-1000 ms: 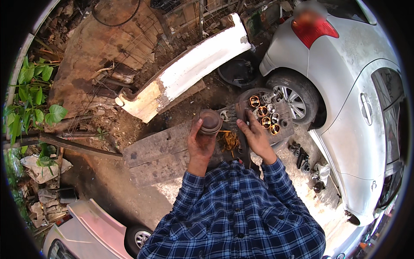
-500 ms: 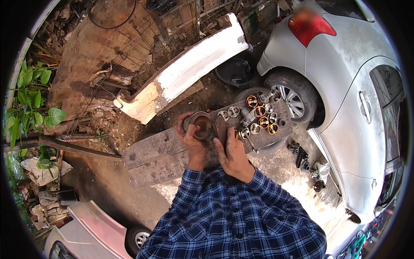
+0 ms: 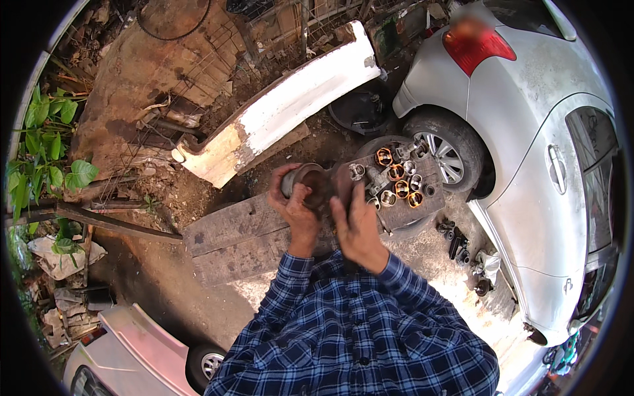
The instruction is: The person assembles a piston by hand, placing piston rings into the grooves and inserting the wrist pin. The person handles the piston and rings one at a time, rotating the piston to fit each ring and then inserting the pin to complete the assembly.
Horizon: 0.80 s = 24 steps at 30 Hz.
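My left hand (image 3: 298,214) is wrapped round a round, cup-like metal part (image 3: 310,177) with a brown inside, its mouth tilted up and its thumb reaching over the rim. Just to the right, my right hand (image 3: 358,228) holds a dark brown flat piece (image 3: 341,185) upright, smeared by motion, so its kind is unclear. The two held things are close together over a worn wooden bench (image 3: 244,234). On the bench's right end stand several pistons (image 3: 396,173), some silvery, some with orange-lit rims.
Beyond the bench lies a white, chipped bumper (image 3: 290,109). A silver car (image 3: 528,132) is close on the right, its rear wheel (image 3: 446,148) beside the bench. Dark metal parts (image 3: 456,241) lie on the ground. At lower left is a pinkish car panel (image 3: 148,350).
My right hand has turned, with the brown piece, its fingers now more upright and blurred. The cup-like part has tipped slightly in my left hand.
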Tool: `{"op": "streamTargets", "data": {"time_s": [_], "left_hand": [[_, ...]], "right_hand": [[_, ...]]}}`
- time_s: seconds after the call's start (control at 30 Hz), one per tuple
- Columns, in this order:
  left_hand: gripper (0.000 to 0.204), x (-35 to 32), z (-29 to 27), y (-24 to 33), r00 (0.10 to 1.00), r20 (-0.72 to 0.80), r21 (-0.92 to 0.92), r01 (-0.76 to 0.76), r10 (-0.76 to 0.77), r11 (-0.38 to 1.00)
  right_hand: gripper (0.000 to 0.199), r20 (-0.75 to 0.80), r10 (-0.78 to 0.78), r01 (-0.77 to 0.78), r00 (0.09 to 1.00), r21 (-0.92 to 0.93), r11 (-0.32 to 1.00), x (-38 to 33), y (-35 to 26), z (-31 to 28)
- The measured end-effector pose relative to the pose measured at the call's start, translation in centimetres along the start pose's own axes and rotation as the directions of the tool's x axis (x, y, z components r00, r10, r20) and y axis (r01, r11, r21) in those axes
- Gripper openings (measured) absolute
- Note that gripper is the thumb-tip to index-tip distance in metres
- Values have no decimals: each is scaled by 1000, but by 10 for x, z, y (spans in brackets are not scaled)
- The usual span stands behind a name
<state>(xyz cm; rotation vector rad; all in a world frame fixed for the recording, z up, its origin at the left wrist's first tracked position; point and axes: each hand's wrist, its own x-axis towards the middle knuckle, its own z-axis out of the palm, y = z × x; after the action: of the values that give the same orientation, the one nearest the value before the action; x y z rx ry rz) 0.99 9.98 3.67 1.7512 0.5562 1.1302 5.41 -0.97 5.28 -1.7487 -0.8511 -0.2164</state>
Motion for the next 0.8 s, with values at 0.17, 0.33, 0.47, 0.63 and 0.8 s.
{"op": "streamTargets", "data": {"time_s": [0.17,0.33,0.47,0.63,0.8], "left_hand": [[28,-12,-1,-9,914,118,-306,405,-388,861],[22,-14,-4,-12,992,82,-48,103,-99,993],[19,-12,-6,-4,924,178,-256,375,-338,891],[26,-5,-7,-9,947,79,-310,320,-312,895],[27,-10,-9,-10,973,18,-177,229,-230,957]], "right_hand": [[36,111,302,-309,947,55,950,1,-10,1],[37,106,-101,92,989,85,992,3,-16,-6],[43,257,459,-471,850,-15,882,10,-14,-5],[38,89,-23,16,996,81,997,11,-13,-3],[52,171,-50,53,984,-12,999,1,-8,0]]}}
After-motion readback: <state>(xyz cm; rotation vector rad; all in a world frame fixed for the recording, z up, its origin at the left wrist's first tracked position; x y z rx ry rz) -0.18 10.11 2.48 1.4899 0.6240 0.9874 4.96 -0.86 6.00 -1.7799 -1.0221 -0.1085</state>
